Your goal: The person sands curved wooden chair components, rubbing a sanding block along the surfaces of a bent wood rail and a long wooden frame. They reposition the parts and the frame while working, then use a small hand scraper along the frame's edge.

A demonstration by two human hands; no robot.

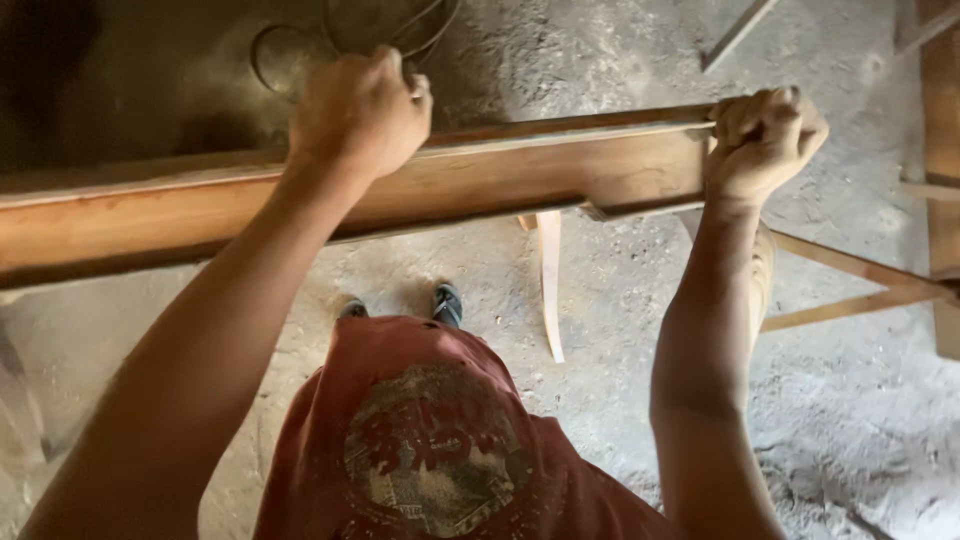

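Hands: two, left hand point(360, 108), right hand point(762, 140) | gripped plank point(520, 175): one | loose strips: perhaps four

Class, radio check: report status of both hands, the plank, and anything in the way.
Left hand and right hand: each grip closed on the wooden plank. Plank held level above dusty floor. Loose wood strip lies underneath.

One head-worn camera looks steeply down, close over the raised wooden beam point(400, 190) and dusty floor point(850, 420).

The wooden plank point(480, 180) runs off the left edge, perhaps far.
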